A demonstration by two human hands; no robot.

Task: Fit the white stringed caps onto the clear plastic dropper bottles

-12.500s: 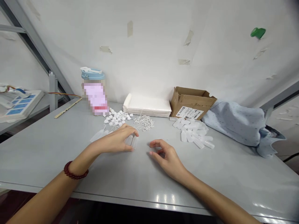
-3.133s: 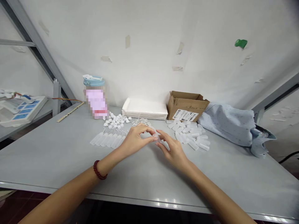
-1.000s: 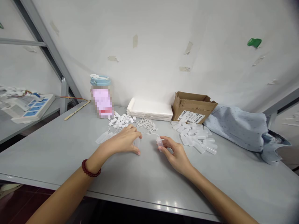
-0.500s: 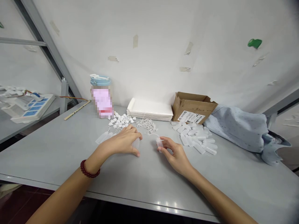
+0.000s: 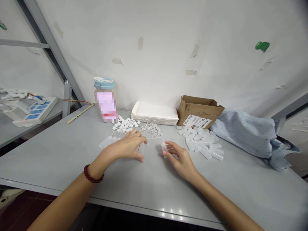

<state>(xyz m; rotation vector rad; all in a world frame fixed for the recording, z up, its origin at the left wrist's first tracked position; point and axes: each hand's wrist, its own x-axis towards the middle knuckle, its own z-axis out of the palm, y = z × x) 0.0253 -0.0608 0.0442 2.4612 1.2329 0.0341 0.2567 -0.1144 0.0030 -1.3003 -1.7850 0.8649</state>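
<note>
My left hand (image 5: 126,147) lies palm down on the grey table (image 5: 60,160), fingers curled over a clear plastic tube (image 5: 141,148) at the end of a row of clear tubes (image 5: 107,141). My right hand (image 5: 179,157) pinches a small clear tube (image 5: 164,148) with a white string running from it toward a heap of white strings (image 5: 151,128). A pile of small white caps (image 5: 125,123) lies behind my left hand. Several loose clear tubes (image 5: 203,141) are heaped to the right of my right hand.
A blue-lidded jar (image 5: 105,99), a stack of white bags (image 5: 155,114) and an open cardboard box (image 5: 198,112) stand along the wall. Light blue cloth (image 5: 250,133) lies at the right. A side shelf (image 5: 29,110) holds a blue-and-white device.
Over the last second almost nothing has moved. Three seconds ago both hands were raised together over the strings; now the left lies on the tube row and the right holds a tube lower.
</note>
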